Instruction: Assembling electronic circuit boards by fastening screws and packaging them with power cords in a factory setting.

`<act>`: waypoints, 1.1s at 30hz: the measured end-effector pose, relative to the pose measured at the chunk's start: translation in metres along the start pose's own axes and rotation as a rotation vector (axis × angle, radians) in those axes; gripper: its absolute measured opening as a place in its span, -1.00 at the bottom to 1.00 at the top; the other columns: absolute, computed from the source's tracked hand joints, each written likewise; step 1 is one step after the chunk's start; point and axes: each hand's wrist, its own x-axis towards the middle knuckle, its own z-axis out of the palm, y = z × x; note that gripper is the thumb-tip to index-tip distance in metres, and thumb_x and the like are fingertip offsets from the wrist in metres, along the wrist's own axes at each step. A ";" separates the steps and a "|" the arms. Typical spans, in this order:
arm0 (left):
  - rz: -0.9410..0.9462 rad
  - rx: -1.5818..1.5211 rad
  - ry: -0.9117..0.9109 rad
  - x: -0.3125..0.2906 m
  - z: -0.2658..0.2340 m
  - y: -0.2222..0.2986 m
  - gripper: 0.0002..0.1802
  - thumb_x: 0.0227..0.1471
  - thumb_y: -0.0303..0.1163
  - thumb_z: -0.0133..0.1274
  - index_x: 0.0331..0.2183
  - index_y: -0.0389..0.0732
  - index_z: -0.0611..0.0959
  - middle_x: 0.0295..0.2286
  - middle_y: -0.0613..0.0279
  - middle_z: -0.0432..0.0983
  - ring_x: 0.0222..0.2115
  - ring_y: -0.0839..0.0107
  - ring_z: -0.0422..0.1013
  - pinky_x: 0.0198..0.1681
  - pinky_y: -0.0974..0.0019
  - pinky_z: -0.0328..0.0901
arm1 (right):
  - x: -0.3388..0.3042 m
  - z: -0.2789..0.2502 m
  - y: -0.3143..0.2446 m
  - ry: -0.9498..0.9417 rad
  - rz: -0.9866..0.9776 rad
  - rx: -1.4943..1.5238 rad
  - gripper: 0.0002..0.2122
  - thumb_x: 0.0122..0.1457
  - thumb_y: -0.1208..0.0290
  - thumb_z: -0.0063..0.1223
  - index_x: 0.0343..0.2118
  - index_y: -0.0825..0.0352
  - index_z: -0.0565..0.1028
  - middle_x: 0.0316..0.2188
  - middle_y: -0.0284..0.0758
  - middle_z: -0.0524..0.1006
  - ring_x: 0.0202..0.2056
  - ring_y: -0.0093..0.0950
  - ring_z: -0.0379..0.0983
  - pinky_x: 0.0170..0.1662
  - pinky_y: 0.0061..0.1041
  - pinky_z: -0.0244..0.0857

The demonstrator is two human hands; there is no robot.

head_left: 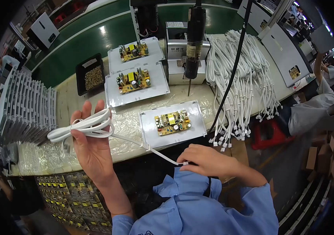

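A coiled white cable [92, 124] lies across my left hand [98, 150], whose thumb and fingers hold the bundle. From the coil one length runs right, past a ribbed strain relief, to a small white connector [185, 163]. My right hand [206, 159] pinches that end between thumb and fingers, close to my chest. Just beyond my hands, a white panel [196, 113] lies flat on the bench, bearing a yellow circuit board [172, 122] with capacitors and a yellow transformer. Above it an electric screwdriver [195, 43] hangs with its bit pointing down.
More white cables [237, 74] are heaped at the right, connectors over the bench edge. Two panels with boards [133, 81] lie farther back, beside a black tray of screws [93, 78] and a screw feeder [176, 51]. Stacked panels [28, 107] stand left. A person [319, 105] works at right.
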 end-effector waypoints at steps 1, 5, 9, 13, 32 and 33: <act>0.040 0.032 -0.057 -0.001 0.004 -0.003 -0.50 0.30 -0.27 -0.21 0.15 -0.35 0.20 0.22 -0.11 0.06 0.27 -0.13 -0.07 0.35 -0.21 -0.10 | -0.002 0.005 -0.003 -0.002 0.002 -0.001 -0.83 0.16 0.37 0.10 -0.27 0.36 0.47 -0.33 -0.27 0.49 -0.23 -0.29 0.40 -0.15 -0.37 0.32; 0.068 -0.090 -0.239 -0.007 0.016 -0.003 -0.52 0.29 -0.26 -0.19 0.14 -0.30 0.20 0.20 -0.08 0.13 0.29 -0.06 -0.09 0.36 -0.19 -0.19 | 0.001 0.006 -0.003 0.458 0.036 -0.398 -0.79 0.03 0.67 0.06 -0.23 0.37 0.49 -0.30 -0.17 0.50 -0.27 -0.21 0.47 -0.20 -0.33 0.37; -0.191 -0.134 -0.063 -0.031 0.040 -0.013 -0.51 0.30 -0.15 -0.20 0.11 -0.26 0.20 -0.40 0.12 0.37 -0.11 0.02 0.41 0.13 -0.13 0.21 | 0.028 -0.025 0.027 0.839 0.012 -0.369 -0.78 0.06 0.75 0.00 -0.22 0.40 0.51 -0.31 -0.15 0.53 -0.31 -0.17 0.51 -0.25 -0.37 0.41; -0.557 0.279 0.127 -0.053 0.046 -0.038 -0.42 0.18 -0.33 -0.15 0.15 -0.42 0.16 -0.60 0.11 0.38 -0.50 0.05 0.48 -0.29 0.05 0.39 | 0.043 -0.026 0.044 0.852 0.103 -0.142 -0.86 0.13 0.68 0.05 -0.24 0.41 0.49 -0.33 -0.14 0.56 -0.27 -0.20 0.56 -0.22 -0.44 0.40; -0.679 0.901 0.232 -0.065 0.008 -0.059 -0.55 0.22 -0.42 -0.07 0.08 -0.36 0.25 -0.46 0.27 0.44 -0.46 0.58 0.40 -0.38 0.49 0.26 | 0.056 -0.038 0.067 0.466 0.073 -0.283 -0.86 0.15 0.69 -0.06 -0.24 0.37 0.45 -0.37 -0.15 0.55 -0.28 -0.17 0.54 -0.21 -0.36 0.39; -0.643 0.910 0.264 -0.064 0.009 -0.061 -0.74 0.21 -0.40 -0.01 -0.11 -0.33 0.44 -0.46 0.27 0.48 -0.47 0.61 0.38 -0.41 0.48 0.25 | 0.056 -0.041 0.067 0.470 0.081 -0.289 -0.86 0.15 0.69 -0.06 -0.24 0.37 0.45 -0.37 -0.15 0.55 -0.28 -0.17 0.54 -0.21 -0.36 0.39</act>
